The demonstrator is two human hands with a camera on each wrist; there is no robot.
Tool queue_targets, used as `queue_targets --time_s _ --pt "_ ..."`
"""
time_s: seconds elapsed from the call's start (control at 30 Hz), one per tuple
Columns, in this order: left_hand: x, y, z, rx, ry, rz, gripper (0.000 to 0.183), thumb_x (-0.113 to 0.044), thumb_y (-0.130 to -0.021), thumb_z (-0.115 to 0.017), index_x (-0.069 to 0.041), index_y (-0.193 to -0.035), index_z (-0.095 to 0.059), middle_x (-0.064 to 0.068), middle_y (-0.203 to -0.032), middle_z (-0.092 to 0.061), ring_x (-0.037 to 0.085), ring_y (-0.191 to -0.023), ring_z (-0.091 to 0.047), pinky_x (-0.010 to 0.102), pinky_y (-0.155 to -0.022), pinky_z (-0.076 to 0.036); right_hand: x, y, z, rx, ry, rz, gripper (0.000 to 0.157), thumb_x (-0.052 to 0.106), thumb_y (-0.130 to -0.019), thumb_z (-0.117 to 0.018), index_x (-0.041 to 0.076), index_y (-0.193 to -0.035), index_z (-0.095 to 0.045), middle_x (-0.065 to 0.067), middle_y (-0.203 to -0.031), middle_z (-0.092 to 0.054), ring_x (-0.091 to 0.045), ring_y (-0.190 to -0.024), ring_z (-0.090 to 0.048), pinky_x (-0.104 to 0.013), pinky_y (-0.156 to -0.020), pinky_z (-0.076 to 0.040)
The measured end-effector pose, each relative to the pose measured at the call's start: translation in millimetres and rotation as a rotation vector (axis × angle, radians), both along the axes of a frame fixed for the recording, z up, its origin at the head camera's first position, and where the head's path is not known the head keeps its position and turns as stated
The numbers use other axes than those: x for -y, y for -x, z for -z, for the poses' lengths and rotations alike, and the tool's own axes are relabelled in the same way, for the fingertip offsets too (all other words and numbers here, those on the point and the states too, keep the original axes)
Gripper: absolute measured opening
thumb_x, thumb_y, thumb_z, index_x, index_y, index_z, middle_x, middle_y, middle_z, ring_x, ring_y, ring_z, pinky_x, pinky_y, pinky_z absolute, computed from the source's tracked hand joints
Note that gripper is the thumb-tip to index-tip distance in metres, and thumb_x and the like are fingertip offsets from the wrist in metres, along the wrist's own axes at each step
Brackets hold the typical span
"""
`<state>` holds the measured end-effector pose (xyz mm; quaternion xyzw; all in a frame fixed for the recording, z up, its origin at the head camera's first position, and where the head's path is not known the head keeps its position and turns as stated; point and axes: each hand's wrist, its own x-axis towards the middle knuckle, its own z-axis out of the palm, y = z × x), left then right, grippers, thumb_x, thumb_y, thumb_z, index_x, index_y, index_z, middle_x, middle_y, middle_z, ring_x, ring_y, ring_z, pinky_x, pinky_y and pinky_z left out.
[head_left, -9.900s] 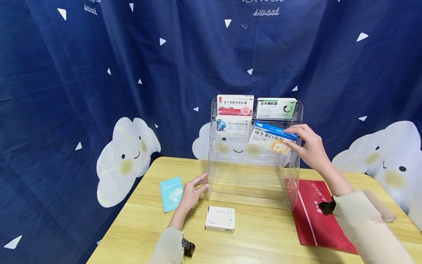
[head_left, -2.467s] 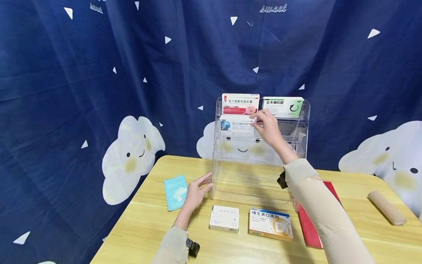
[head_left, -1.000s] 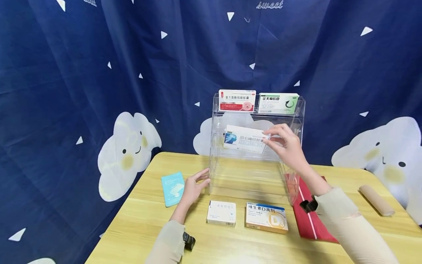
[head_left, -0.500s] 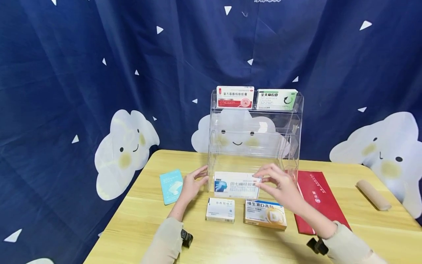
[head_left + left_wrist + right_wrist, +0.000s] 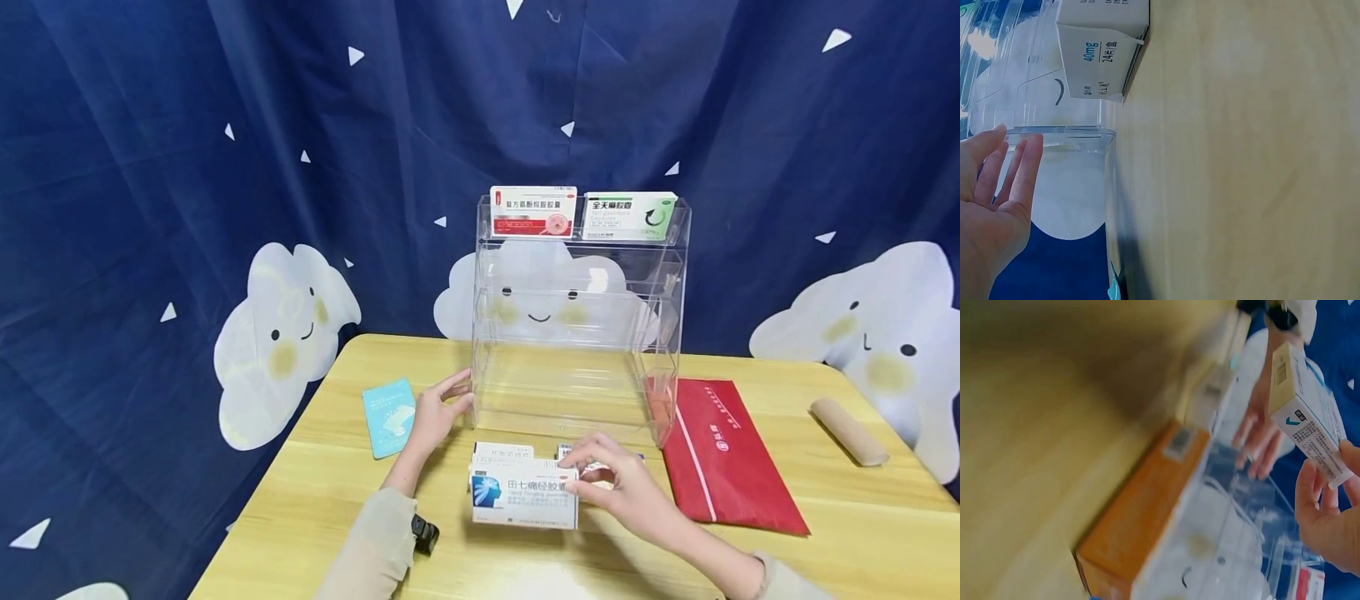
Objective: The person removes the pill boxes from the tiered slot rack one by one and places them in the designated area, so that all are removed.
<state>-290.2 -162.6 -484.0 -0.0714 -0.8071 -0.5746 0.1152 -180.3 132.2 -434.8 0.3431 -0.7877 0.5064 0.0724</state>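
Right hand (image 5: 621,490) is pinching one end of a white box (image 5: 525,498) over the tabletop (image 5: 300,517); left hand (image 5: 433,423)'s pretty relaxed, straight fingers touching the clear rack (image 5: 562,427).

L hand (image 5: 433,419) fwd w/ fingers approx. straight; R hand (image 5: 626,492) nearer body, thumb & fingertips pinching.

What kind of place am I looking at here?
Probably a tabletop staged indoors rather than a real pharmacy: a cloud-patterned blue curtain hangs behind a wood-grain table, where a clear display rack holds two medicine boxes.
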Motion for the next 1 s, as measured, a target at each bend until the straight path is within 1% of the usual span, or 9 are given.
queue_targets --time_s 0.07,0.13,0.23,0.3,0.43,0.57,0.73,0.87,1.0 --pt "-0.9 -2.0 -3.8 0.012 0.0 0.002 0.047 -0.006 -0.088 -0.07 -0.011 -0.134 -0.06 0.018 -0.127 -0.066 0.034 -0.113 -0.067 0.036 -0.091 -0.06 1.9 -4.8 4.0 0.049 -0.013 -0.016 0.016 0.007 -0.086 -0.073 0.014 -0.099 -0.068 -0.006 -0.1 -0.063 0.002 -0.088 -0.059 -0.021 -0.071 -0.063" --pt "-3.0 -9.3 -14.8 0.015 0.0 0.011 0.046 -0.004 -0.089 -0.068 -0.007 -0.134 -0.059 0.021 -0.127 -0.065 0.036 -0.114 -0.066 0.035 -0.09 -0.061 3.8 -8.6 7.9 0.081 -0.029 -0.023 0.015 0.009 -0.086 -0.073 0.014 -0.099 -0.067 -0.005 -0.099 -0.063 0.001 -0.087 -0.059 -0.022 -0.07 -0.063" --pt "-5.7 -20.2 -31.0 0.025 0.001 0.022 0.046 -0.001 -0.09 -0.067 -0.001 -0.134 -0.057 0.024 -0.128 -0.063 0.04 -0.115 -0.064 0.033 -0.087 -0.062 5.6 -12.6 14.1 0.123 -0.064 -0.005 0.017 0.01 -0.085 -0.074 0.017 -0.098 -0.067 -0.001 -0.097 -0.062 -0.001 -0.084 -0.057 -0.02 -0.069 -0.061" --pt "-6.4 -25.5 -37.9 0.018 -0.006 0.029 0.045 -0.001 -0.09 -0.066 0.001 -0.134 -0.057 0.025 -0.128 -0.063 0.041 -0.114 -0.064 0.03 -0.084 -0.062 7.3 -14.7 17.7 0.149 -0.075 0.003 0.017 0.012 -0.084 -0.075 0.018 -0.098 -0.067 0.0 -0.096 -0.061 -0.001 -0.083 -0.056 -0.02 -0.069 -0.06" --pt "-5.1 -24.8 -36.0 0.026 -0.022 0.031 0.045 -0.001 -0.09 -0.067 -0.001 -0.133 -0.058 0.024 -0.128 -0.063 0.04 -0.114 -0.065 0.027 -0.083 -0.063 10.8 -18.8 22.3 0.207 -0.093 -0.015 0.016 0.017 -0.084 -0.075 0.017 -0.098 -0.066 -0.002 -0.096 -0.061 0.001 -0.085 -0.055 -0.02 -0.069 -0.061" --pt "-4.4 -23.1 -34.1 0.033 -0.036 0.031 0.045 -0.001 -0.09 -0.067 -0.001 -0.133 -0.058 0.024 -0.129 -0.063 0.04 -0.115 -0.064 0.026 -0.083 -0.063 14.9 -21.2 27.2 0.223 -0.108 -0.023 0.016 0.018 -0.085 -0.075 0.015 -0.097 -0.065 -0.003 -0.095 -0.06 0.002 -0.085 -0.054 -0.019 -0.067 -0.06" --pt "-4.5 -21.9 -33.0 0.028 -0.043 0.028 0.044 0.0 -0.089 -0.067 0.001 -0.133 -0.058 0.025 -0.129 -0.063 0.041 -0.114 -0.064 0.025 -0.082 -0.063 21.5 -21.3 33.9 0.221 -0.137 -0.033 0.017 0.016 -0.084 -0.075 0.015 -0.095 -0.063 0.0 -0.092 -0.06 0.003 -0.082 -0.054 -0.018 -0.065 -0.058" --pt "-5.5 -22.2 -33.3 0.025 -0.049 0.033 0.044 0.0 -0.09 -0.066 0.002 -0.133 -0.057 0.024 -0.129 -0.063 0.041 -0.114 -0.064 0.025 -0.082 -0.062 26.4 -21.6 38.4 0.196 -0.167 -0.051 0.017 0.016 -0.083 -0.076 0.016 -0.094 -0.062 0.002 -0.088 -0.06 0.004 -0.079 -0.054 -0.018 -0.064 -0.055" --pt "-7.5 -22.6 -33.8 0.019 -0.048 0.035 0.045 0.001 -0.089 -0.066 0.003 -0.133 -0.057 0.026 -0.127 -0.063 0.042 -0.113 -0.065 0.029 -0.083 -0.063 29.7 -21.4 41.3 0.176 -0.194 -0.053 0.015 0.016 -0.084 -0.075 0.016 -0.093 -0.063 0.005 -0.083 -0.059 0.006 -0.074 -0.051 -0.015 -0.061 -0.051"
